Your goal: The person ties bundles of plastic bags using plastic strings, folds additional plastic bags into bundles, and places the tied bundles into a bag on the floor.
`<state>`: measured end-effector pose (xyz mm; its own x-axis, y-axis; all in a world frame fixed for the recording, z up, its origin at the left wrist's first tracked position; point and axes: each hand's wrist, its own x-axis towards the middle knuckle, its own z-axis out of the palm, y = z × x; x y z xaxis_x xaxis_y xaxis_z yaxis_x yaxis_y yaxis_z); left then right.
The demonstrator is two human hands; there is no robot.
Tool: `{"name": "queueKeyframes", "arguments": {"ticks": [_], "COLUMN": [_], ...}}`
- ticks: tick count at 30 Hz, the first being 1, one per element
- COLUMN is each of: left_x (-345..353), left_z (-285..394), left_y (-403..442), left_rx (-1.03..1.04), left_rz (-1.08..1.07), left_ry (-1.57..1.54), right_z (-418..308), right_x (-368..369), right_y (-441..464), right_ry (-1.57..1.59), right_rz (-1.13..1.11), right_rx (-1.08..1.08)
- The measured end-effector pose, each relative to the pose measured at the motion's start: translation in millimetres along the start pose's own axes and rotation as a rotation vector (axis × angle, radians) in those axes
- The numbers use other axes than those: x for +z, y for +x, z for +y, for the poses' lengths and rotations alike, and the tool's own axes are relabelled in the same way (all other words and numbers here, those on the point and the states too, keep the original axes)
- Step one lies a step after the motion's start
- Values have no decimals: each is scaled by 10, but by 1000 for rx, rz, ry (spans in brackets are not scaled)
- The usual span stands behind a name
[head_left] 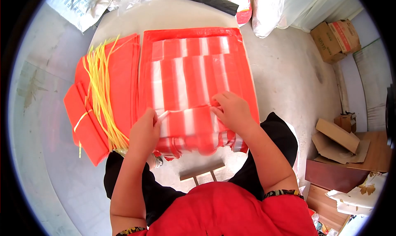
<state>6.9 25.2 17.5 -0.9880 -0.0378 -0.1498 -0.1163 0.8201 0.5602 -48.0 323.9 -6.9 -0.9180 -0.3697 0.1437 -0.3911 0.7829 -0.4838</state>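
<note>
Red and white striped plastic sheets [190, 79] lie on a stack of red sheets [247, 85] on the table. My left hand [145, 129] is closed on the left edge of the striped plastic, near its front. On the right side, my right hand [232, 109] pinches the same plastic between thumb and fingers. A fold runs across between both hands, and the front part hangs over the table's near edge, slightly blurred. To the left, yellow strips [100, 87] lie across folded red sheets [123, 77], beside a tied red roll [87, 122].
A black roll [208, 2] and white plastic bags [82, 5] are at the table's far end. Cardboard boxes [336, 39] stand on the floor at the far right. An open carton [340, 143] rests on a brown cabinet [376, 149] at the right.
</note>
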Motion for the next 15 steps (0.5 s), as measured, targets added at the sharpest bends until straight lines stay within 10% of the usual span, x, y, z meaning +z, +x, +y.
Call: {"name": "queueKeyframes", "arguments": {"ticks": [7,15], "left_x": [-38,-8], "left_z": [106,137], "left_y": [-58,-33], "left_rx": [608,658], "left_rz": [109,8], "left_ry": [212,187], "right_z": [-216,94], "right_x": [-167,-307], "right_y": [-268,-288], "right_ry": [49,-79], "right_rz": [-131,-277], "right_rx": [-428,-349]}}
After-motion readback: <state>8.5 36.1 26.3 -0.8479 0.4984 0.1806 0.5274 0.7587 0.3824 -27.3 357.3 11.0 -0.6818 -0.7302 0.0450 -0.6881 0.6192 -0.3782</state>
